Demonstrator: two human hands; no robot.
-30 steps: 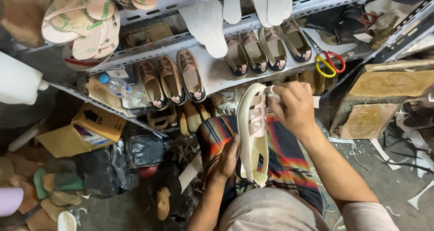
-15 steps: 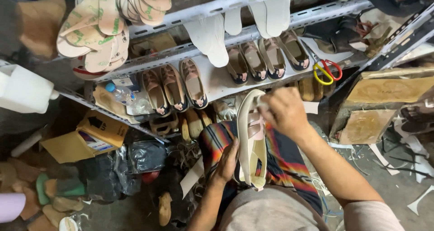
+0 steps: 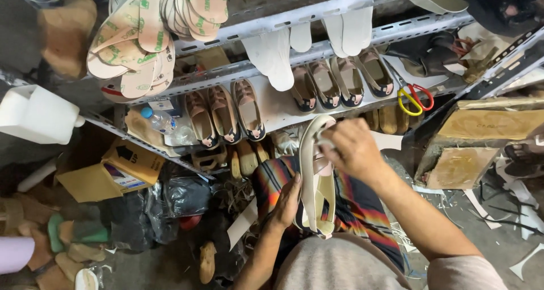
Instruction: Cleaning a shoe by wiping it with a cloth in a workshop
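Left hand (image 3: 287,202) wraps the shoe's near side, fingers curled on it | shoe (image 3: 315,176) stands upright on the striped cloth (image 3: 362,205) over the lap, centre | right hand (image 3: 350,148) pinches the shoe's far top edge | shelf (image 3: 272,111) of shoes just beyond | scissors (image 3: 415,97) far right

Soft, even light falls from above, brightest on the pale metal shelf rails (image 3: 317,9) and the white insoles (image 3: 272,54), which look slightly washed out, while the floor clutter at lower left and the gaps under the shelves sink into dim shadow. The right hand (image 3: 352,149) is a little smeared by motion, whereas the cream shoe (image 3: 313,176) beneath it and the left hand (image 3: 286,202) are fairly sharp. Straight rails bow and lean toward the frame edges, a wide-lens distortion, and the corners are softer than the centre
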